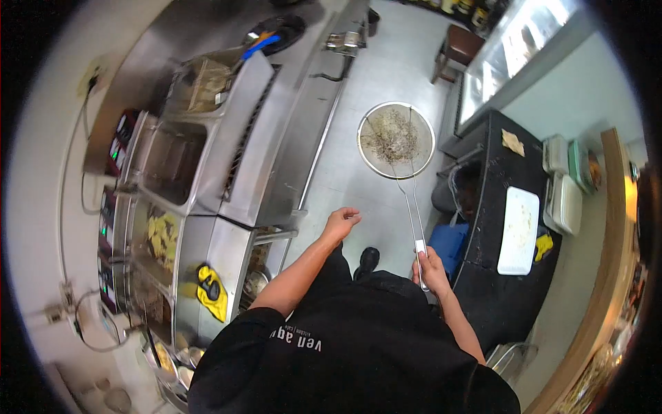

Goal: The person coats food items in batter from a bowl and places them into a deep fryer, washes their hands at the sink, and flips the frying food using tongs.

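My right hand (432, 269) is closed around the handle of a long-handled mesh skimmer (422, 153). Its round basket hangs out ahead over the floor, and dark brown residue or crumbs (396, 134) mark the middle of the mesh. To the left, my left hand (341, 224) is in the air over the floor with nothing in it, its fingers loosely bent and apart. That hand is between the skimmer and the steel counter, touching neither.
Along the left runs a steel fryer counter with a dark vat (176, 162), a vat with yellow food pieces (161, 238) and a yellow cloth (212, 293). A black table (507, 152) on the right holds a white tray (518, 231). A brown stool (460, 48) stands farther ahead.
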A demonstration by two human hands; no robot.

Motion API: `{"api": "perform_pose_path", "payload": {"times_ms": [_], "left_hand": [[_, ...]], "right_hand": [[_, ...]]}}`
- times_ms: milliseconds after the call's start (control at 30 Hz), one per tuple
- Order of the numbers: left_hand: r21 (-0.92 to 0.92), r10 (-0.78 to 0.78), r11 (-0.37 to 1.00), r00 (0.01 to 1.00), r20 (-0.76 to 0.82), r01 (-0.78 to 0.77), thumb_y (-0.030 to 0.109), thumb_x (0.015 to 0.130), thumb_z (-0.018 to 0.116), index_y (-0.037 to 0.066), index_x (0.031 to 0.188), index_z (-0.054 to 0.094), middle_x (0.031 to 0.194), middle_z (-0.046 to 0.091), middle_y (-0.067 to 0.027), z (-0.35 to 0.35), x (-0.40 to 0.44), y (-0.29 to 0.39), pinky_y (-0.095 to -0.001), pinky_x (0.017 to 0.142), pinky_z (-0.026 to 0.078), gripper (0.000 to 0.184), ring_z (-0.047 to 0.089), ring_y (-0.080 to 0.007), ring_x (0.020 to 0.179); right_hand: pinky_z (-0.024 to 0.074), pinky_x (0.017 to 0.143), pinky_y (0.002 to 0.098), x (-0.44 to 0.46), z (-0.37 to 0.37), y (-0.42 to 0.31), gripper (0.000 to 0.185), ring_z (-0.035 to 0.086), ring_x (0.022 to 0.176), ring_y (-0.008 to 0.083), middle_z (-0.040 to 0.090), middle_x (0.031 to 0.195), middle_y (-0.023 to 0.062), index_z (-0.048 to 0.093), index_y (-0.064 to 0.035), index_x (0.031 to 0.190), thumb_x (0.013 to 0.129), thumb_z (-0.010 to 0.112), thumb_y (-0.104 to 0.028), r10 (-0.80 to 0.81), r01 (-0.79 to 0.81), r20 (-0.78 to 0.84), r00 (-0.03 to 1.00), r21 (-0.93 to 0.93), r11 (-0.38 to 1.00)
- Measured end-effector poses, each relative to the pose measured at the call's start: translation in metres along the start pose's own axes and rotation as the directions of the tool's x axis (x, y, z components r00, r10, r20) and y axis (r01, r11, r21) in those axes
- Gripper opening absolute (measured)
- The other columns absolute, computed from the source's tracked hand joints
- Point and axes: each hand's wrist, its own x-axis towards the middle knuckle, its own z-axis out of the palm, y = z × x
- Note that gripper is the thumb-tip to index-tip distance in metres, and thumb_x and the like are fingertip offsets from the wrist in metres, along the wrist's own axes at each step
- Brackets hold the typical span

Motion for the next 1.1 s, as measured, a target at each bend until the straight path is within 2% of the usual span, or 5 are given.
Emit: {"api": "perform_pose_path", "payload": {"times_ms": [267,467,800,900,1100], "left_hand": [[-0.011,0.003,1.0,0.949,-0.315,-0.007,0.038,0.081,0.067,0.001,0.088,0.066,0.081,0.065,-0.0091,-0.068,-0.081,0.037,-0.0309,0.072,0.045,0.038,0.058,-0.0155,0.079],[-0.08,-0.039,0.997,0.943,-0.331,0.013,0.042,0.082,0.064,0.002,0.094,0.065,0.087,0.066,-0.0098,-0.115,-0.138,0.024,-0.0321,0.073,0.046,0.042,0.059,-0.0175,0.081],[-0.132,-0.035,0.991,0.904,-0.425,-0.024,0.03,0.083,0.067,0.003,0.098,0.063,0.091,0.066,-0.0083,-0.22,-0.198,-0.044,-0.03,0.078,0.047,0.031,0.06,-0.0166,0.086],[-0.133,-0.058,0.991,0.855,-0.515,-0.014,0.034,0.079,0.068,0.004,0.088,0.066,0.09,0.066,-0.0121,-0.243,-0.216,-0.046,-0.0333,0.076,0.047,0.032,0.062,-0.0223,0.084],[0.102,0.162,0.987,0.689,-0.707,-0.127,0.028,0.081,0.065,0.004,0.085,0.066,0.087,0.062,-0.013,-0.288,-0.234,-0.02,-0.0349,0.076,0.046,0.024,0.06,-0.0257,0.085]], "right_hand": [[0.0376,0.038,0.0232,0.002,0.036,-0.059,0.019,0.045,0.042,0.0088,0.048,0.057,0.0012,0.049,-0.0024,0.098,0.091,0.056,-0.019,-0.228,0.251,0.185,0.956,-0.115,0.961],[0.0335,0.034,0.0218,-0.011,0.12,-0.181,0.022,0.042,0.039,0.0072,0.045,0.057,-0.0006,0.049,-0.0013,0.096,0.086,0.062,-0.015,-0.431,0.512,0.287,0.855,-0.335,0.791],[0.0361,0.037,0.0234,0.016,0.271,-0.192,0.018,0.043,0.039,0.0094,0.046,0.057,0.0012,0.047,-0.0008,0.099,0.088,0.057,-0.012,-0.311,0.525,0.587,0.748,-0.235,0.818],[0.0361,0.038,0.0234,0.022,0.3,-0.181,0.019,0.044,0.04,0.0095,0.048,0.058,0.0019,0.047,-0.0003,0.1,0.088,0.057,-0.011,-0.249,0.499,0.614,0.749,-0.276,0.821],[0.0361,0.04,0.0232,0.032,0.338,-0.171,0.022,0.045,0.043,0.0094,0.049,0.058,0.0023,0.047,0.0002,0.102,0.088,0.058,-0.013,-0.197,0.52,0.664,0.721,-0.332,0.787]]}}
